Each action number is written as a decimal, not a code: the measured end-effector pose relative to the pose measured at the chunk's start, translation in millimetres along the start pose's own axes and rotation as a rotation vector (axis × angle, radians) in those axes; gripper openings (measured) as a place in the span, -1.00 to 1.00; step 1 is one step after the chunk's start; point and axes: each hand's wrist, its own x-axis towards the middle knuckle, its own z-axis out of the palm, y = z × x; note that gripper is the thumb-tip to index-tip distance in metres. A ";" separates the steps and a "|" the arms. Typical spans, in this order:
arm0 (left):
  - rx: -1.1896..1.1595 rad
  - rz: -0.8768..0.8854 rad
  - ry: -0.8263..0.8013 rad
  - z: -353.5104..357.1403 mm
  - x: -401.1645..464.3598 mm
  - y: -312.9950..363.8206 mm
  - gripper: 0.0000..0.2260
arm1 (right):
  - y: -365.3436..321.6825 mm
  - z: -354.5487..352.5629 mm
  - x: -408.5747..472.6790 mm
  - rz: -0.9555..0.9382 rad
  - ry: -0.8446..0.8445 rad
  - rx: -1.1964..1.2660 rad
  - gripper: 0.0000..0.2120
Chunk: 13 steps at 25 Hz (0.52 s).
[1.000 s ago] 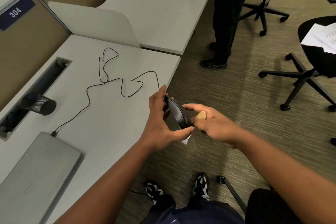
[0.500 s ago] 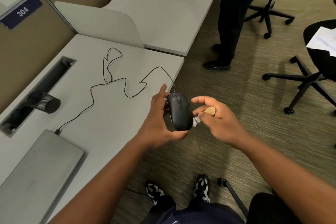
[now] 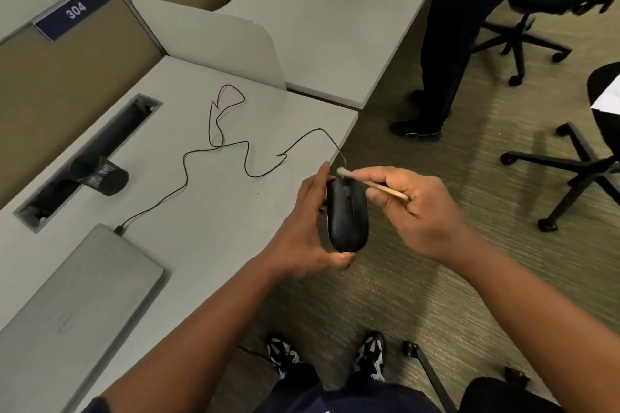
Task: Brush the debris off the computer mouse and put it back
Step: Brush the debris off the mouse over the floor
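Left hand [image 3: 303,228] grips the mouse [image 3: 347,214] beside the counter [image 3: 201,211] edge; right hand [image 3: 416,208] pinches a brush [image 3: 375,184], bristles at its front

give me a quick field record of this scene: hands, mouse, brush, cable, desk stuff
left hand: grips the mouse from its left side
right hand: pinches the brush
mouse: black, top up, held off the desk edge
brush: wooden handle, tip at the mouse's front end
cable: loops over the desk to the laptop
laptop: closed, grey, near left
cup: black mesh, on its side by the slot
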 end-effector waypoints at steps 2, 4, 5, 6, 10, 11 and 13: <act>0.011 -0.004 0.015 -1.0 0.3 -0.2 0.30 | -1.9 -4.3 5.5 -0.034 -0.110 -0.003 -0.69; 0.026 -0.022 0.041 -1.5 -0.2 -2.2 0.30 | -3.7 -9.4 5.3 -0.042 -0.170 0.050 -0.70; 0.029 -0.037 0.053 -1.4 -0.6 -4.1 0.30 | -4.7 -11.5 3.2 -0.039 -0.202 0.086 -0.70; 0.032 -0.051 0.064 -1.5 -1.1 -6.5 0.30 | -6.0 -13.4 1.3 -0.036 -0.240 0.115 -0.70; 0.065 -0.081 0.077 -2.0 -2.4 -15.3 0.31 | -5.4 -26.4 0.1 0.013 -0.422 0.132 -0.69; 0.072 -0.085 0.078 -2.0 -2.7 -16.4 0.31 | -4.0 -29.6 1.4 0.020 -0.425 0.114 -0.72; 0.082 -0.090 0.074 -2.3 -2.7 -17.0 0.30 | -1.5 -31.5 4.9 0.027 -0.319 0.116 -0.76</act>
